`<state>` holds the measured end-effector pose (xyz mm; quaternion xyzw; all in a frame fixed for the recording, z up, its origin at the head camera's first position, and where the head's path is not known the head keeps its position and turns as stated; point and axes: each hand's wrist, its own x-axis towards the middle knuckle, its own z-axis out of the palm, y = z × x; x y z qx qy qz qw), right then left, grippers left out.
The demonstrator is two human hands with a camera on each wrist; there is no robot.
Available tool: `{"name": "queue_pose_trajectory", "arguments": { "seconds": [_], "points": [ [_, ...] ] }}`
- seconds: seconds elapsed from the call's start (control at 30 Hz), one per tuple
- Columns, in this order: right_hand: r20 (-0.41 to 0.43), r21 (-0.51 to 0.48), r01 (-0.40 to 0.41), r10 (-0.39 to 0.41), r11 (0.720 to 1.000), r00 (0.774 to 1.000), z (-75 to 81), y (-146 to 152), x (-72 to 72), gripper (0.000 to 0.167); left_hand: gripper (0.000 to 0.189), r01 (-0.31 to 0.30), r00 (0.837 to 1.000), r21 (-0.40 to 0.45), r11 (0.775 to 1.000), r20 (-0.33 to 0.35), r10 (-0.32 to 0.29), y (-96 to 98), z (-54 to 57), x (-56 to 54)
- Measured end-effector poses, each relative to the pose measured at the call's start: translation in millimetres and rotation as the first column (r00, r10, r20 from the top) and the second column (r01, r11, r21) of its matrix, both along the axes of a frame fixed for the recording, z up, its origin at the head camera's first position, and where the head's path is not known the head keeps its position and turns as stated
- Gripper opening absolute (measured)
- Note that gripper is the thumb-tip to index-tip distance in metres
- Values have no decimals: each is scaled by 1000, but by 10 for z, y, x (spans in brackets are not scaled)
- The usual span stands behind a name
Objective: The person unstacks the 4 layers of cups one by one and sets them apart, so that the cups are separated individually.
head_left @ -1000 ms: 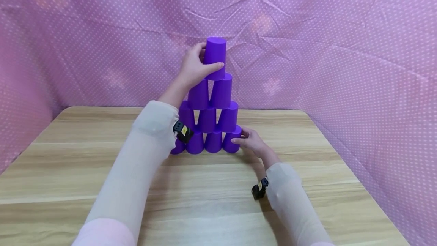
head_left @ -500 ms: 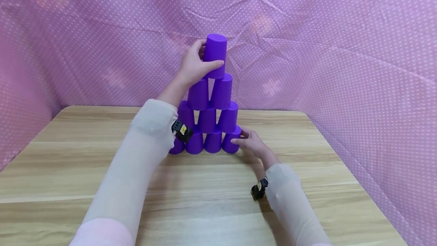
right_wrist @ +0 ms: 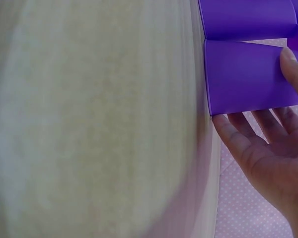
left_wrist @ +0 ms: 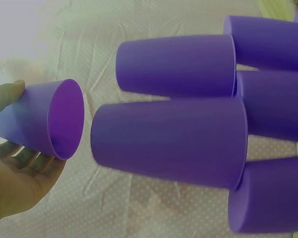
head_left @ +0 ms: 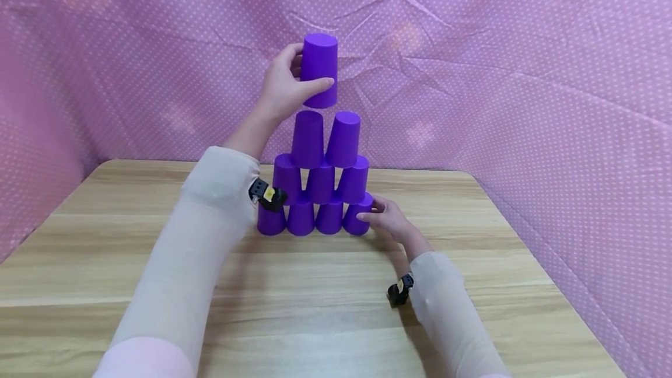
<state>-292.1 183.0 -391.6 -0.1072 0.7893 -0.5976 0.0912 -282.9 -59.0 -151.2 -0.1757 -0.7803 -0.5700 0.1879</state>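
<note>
Purple cups stand upside down in a stacked pyramid, with two cups in its upper row, the left one (head_left: 307, 140) and the right one (head_left: 343, 140). Above them my left hand (head_left: 286, 83) grips another purple cup (head_left: 320, 66), thumb across its front and fingers behind. In the left wrist view this held cup (left_wrist: 30, 116) is apart from the stack, its open rim facing the cups below. My right hand (head_left: 391, 219) holds the bottom-right cup (head_left: 356, 219); the right wrist view shows the thumb on one side of this cup (right_wrist: 248, 77) and fingers along the other.
The stack stands on a wood-grain table (head_left: 315, 308). A pink dotted cloth (head_left: 472, 74) hangs behind and beside the table. Small black cameras are strapped at the left wrist (head_left: 268, 194) and right wrist (head_left: 400, 290).
My left hand has lifted the held cup up and slightly left, off the two cups beneath it, leaving a gap. My right hand stays at the bottom-right cup.
</note>
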Motion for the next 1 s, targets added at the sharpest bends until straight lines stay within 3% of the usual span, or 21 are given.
{"name": "queue_pose_trajectory", "arguments": {
  "seconds": [0.53,0.73,1.0],
  "points": [
    [1,1,-9,9,1000,1000,9,24,25,42,62,-126,992,6,992,-8,126,-462,-21,33],
    [-26,-1,-33,33,999,999,27,29,25,44,61,-141,990,20,990,34,140,-645,-129,44],
    [-5,-9,-15,15,1000,1000,19,22,30,45,61,-194,979,-22,981,62,195,-897,-367,35]
  ]
}}
